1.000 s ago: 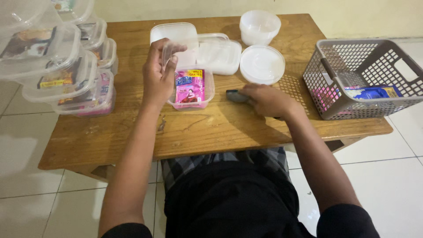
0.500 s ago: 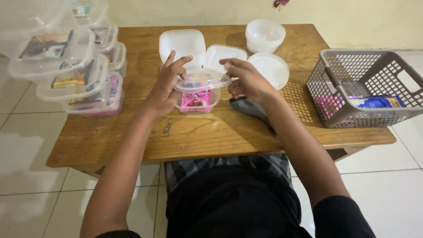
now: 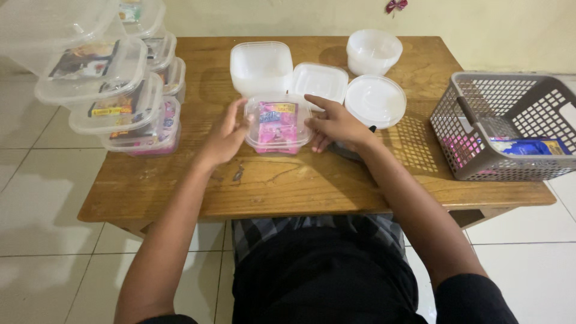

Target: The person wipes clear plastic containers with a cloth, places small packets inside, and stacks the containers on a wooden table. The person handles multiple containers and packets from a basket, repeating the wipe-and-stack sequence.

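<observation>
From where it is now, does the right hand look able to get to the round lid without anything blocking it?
Probably yes. The right hand rests on the small lidded container, and the round lid lies just beyond it on the table, with nothing between.

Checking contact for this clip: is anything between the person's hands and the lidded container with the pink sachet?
Nothing visible. The left hand and right hand rest directly against opposite sides of the clear container, its lid on, on the wooden table.
</observation>
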